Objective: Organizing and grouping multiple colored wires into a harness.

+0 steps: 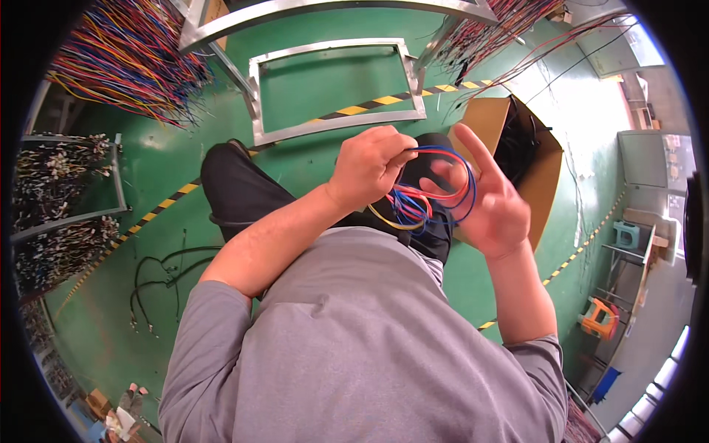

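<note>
A bundle of thin wires (pixel 411 205) in red, blue and yellow hangs in loose loops above my lap. My left hand (pixel 375 164) is closed, pinching the wires between thumb and fingers near their upper end. Spread wide, the fingers of my right hand (pixel 487 196) point up and away, and a loop of red and blue wire passes by the palm and thumb. Slight blur on the right thumb hides whether it touches the loop.
An opened cardboard box (pixel 544 181) with black items stands by my right knee. Ahead is a metal frame (pixel 336 46) on the green floor. Many coloured wires (pixel 129 59) hang at the far left. Black cables (pixel 166 277) lie on the floor at left. An orange stool (pixel 598 319) is at right.
</note>
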The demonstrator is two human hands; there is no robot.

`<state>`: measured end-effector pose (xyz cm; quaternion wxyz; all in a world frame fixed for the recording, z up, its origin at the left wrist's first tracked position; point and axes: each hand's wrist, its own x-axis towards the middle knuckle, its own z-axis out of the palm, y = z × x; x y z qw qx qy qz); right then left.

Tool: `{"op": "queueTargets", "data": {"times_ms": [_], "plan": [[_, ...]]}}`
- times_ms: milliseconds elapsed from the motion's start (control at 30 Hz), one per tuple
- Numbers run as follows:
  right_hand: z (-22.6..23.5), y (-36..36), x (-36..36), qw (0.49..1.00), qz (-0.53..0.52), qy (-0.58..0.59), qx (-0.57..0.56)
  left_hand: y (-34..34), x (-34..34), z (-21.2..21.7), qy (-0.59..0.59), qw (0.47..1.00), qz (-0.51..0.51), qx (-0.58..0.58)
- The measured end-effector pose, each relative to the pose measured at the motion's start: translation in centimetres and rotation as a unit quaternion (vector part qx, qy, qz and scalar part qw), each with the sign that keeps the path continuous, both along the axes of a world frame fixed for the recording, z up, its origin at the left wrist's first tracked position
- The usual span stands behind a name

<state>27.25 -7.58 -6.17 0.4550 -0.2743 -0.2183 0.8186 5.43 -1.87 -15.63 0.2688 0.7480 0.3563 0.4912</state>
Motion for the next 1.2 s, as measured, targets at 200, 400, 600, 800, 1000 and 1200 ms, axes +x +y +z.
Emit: {"op": "queueTargets", "data": {"times_ms": [200,400,600,800,1000,1200], "plan": [[-0.4,-2.3,1.2,0.924,0.093,-0.370,0.011,1.5,-1.7,-0.8,0.031,0.999,-0.007,0.031],[2.3,-1.6,4.1,0.960,0.080,-0.269,0.002,1.0,-3.2,0.3,0.054,0.994,-0.071,0.061],[3.7,-1.2,3.3,0.805,0.169,-0.561,0.095,1.0,-4.2,0.1,0.124,0.983,-0.111,0.075],[4.0,-1.9,0.4,0.628,0.143,-0.706,0.295,0.5,-4.3,0.3,0.156,0.977,-0.135,0.062],[2.6,-2.3,0.3,0.620,0.154,-0.710,0.295,0.1,-3.9,1.2,0.171,0.968,-0.175,0.051],[-0.9,-1.0,-2.2,0.689,0.141,-0.649,0.289,0.0,-2.6,3.1,0.212,0.949,-0.227,0.060]]}}
